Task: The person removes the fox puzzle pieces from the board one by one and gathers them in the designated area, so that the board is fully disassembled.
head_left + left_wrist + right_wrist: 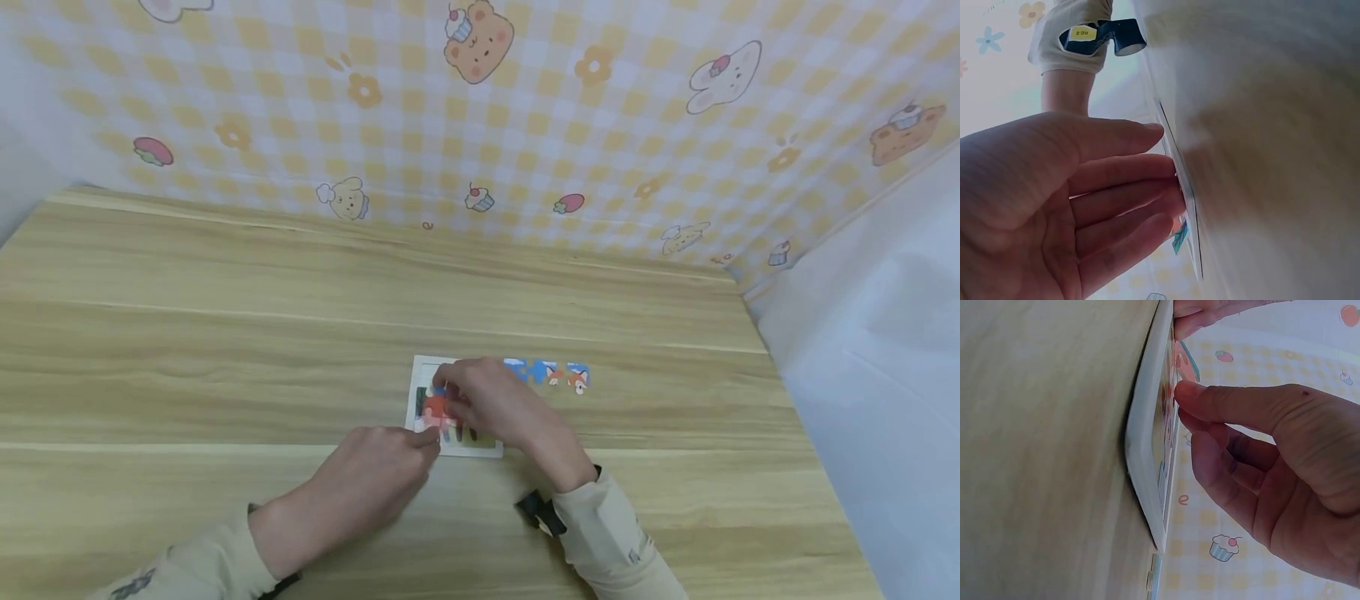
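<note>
A jigsaw puzzle in a white-rimmed tray (413,392) lies on the table, with a red and pink picture partly assembled in it. My right hand (491,400) is over the tray, its fingers curled, thumb and forefinger close together at a tilted puzzle piece (1186,362) that stands up from the board. My left hand (375,467) comes in from the front left. Its fingers (1129,172) are extended and the tips touch the tray's near left part. From the left wrist, the raised piece shows a teal corner (1180,237). My right hand hides much of the picture.
Loose puzzle pieces with a blue sky and fox pattern (577,377) lie right of the tray, behind my right hand. The wooden table (225,333) runs back to a yellow checked cloth (412,125). A white sheet (862,333) hangs on the right.
</note>
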Demonstrator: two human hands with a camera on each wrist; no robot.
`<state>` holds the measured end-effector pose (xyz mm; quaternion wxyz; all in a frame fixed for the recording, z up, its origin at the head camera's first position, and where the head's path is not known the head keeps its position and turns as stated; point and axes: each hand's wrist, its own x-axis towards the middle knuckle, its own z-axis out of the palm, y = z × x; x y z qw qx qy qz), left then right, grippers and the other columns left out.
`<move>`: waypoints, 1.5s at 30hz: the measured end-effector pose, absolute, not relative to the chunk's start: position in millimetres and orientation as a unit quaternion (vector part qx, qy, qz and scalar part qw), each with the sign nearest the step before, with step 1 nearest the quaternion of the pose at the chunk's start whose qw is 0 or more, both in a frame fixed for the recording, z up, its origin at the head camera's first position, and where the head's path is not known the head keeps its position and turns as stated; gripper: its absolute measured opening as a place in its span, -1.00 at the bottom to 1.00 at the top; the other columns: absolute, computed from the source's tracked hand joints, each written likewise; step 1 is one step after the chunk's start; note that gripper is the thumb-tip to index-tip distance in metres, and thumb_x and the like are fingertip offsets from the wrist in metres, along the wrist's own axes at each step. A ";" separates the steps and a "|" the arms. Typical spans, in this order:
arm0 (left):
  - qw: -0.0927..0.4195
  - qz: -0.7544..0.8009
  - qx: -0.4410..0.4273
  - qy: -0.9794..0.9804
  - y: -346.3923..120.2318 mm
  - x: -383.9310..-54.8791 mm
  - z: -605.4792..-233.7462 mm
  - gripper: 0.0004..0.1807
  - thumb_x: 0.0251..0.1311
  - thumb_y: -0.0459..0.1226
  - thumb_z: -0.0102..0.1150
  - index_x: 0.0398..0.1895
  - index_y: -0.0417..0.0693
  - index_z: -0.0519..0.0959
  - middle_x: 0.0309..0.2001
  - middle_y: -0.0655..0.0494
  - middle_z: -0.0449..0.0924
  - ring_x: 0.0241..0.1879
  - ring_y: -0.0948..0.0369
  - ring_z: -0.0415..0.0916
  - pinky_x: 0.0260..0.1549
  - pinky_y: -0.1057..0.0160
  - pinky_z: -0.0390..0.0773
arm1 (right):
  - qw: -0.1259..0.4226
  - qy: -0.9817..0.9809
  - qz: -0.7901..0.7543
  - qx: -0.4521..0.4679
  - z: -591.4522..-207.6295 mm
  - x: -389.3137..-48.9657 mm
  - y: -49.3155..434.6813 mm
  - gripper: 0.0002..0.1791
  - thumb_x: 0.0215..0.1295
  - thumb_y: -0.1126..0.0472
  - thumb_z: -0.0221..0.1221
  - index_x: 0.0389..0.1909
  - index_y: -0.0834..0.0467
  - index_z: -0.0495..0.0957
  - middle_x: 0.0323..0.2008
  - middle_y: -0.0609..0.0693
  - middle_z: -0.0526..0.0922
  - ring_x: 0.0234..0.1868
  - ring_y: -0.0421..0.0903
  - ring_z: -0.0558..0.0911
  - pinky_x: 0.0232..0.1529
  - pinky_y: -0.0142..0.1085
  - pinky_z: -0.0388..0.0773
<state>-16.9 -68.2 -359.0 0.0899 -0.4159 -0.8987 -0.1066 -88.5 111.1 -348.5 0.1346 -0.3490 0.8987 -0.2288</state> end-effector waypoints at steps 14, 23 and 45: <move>-0.042 -0.185 -0.388 -0.902 -73.4 -21.6 -351.3 -0.74 -0.10 -0.27 0.37 -0.29 -0.14 0.61 -0.35 0.09 0.62 -0.41 0.21 0.49 -0.65 0.30 0.43 | 0.055 0.901 -0.222 -0.370 -349.2 -89.1 110.9 -0.81 0.12 0.36 0.25 -0.22 0.13 0.61 -0.42 -0.13 0.58 -0.49 -0.28 0.47 -0.47 -0.52 0.40; -0.056 -0.187 -0.373 -0.907 -71.5 -19.7 -350.9 -0.74 -0.08 -0.25 0.36 -0.29 -0.14 0.61 -0.31 0.08 0.63 -0.37 0.19 0.48 -0.64 0.28 0.43 | 0.059 0.915 -0.236 -0.323 -336.7 -91.0 125.6 -0.76 0.14 0.29 0.27 -0.14 0.14 0.61 -0.39 -0.15 0.58 -0.48 -0.28 0.46 -0.45 -0.50 0.43; -0.043 -0.191 -0.374 -0.906 -71.1 -16.9 -352.1 -0.78 -0.01 -0.23 0.32 -0.26 -0.08 0.62 -0.11 0.03 0.62 -0.26 0.17 0.52 -0.48 0.20 0.52 | 0.123 0.940 -0.225 -0.226 -323.2 -88.1 206.7 -0.83 0.08 0.39 0.26 -0.28 0.14 0.61 -0.49 -0.15 0.54 -0.46 -0.22 0.48 -0.42 -0.35 0.47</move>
